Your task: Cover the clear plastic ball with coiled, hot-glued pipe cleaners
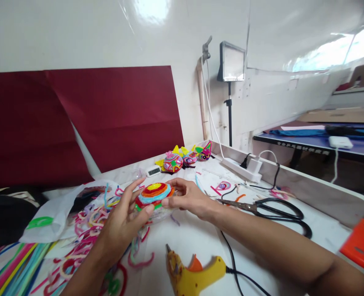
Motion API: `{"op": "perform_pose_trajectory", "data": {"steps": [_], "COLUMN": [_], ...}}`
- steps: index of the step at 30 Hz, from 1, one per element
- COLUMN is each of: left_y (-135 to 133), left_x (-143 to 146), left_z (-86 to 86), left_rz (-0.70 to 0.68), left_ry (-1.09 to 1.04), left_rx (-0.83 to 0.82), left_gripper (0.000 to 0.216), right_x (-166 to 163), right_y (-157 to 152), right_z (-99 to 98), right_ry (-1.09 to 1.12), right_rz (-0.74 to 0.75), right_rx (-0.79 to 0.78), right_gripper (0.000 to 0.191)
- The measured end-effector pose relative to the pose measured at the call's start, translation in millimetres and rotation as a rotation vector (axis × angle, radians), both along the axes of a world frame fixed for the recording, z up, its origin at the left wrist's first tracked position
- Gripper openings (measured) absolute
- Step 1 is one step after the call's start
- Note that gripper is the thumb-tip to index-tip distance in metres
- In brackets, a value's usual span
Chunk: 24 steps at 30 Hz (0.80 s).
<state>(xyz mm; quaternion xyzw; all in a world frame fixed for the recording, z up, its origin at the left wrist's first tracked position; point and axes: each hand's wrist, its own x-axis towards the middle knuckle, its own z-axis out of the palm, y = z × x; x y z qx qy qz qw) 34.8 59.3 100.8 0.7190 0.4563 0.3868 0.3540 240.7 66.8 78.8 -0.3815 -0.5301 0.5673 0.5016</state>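
Note:
A round disc of coiled coloured pipe cleaners (pixel 154 194), yellow at the centre with red, orange and blue rings, is held a little above the white table (pixel 197 238). My left hand (pixel 124 220) grips its near left edge with thumb and fingers. My right hand (pixel 188 198) pinches its right edge from the other side. Below my hands a yellow glue gun (pixel 194 276) lies on the table, its black cord running off to the right.
Black scissors (pixel 271 209) lie right of my right arm. Loose pipe cleaner curls (pixel 86 230) and straight bundles (pixel 13 271) cover the left side. Finished coloured pieces (pixel 184 158) sit at the back by a power strip (pixel 243 169). An orange stool (pixel 362 244) stands right.

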Motion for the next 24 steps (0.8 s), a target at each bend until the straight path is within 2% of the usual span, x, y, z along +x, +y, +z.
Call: {"op": "perform_pose_trajectory", "data": {"steps": [24], "left_y": [3.1], "left_x": [-2.0], "left_z": [-1.1], "left_rz": [0.01], "left_ry": [0.001], "left_rx": [-0.015], "left_gripper": [0.086], "right_x": [-3.8], "right_y": [5.6], "right_z": [-12.6], "right_ry": [0.07], "right_rz": [0.016], "right_rx": [0.046], "right_gripper": [0.075]}}
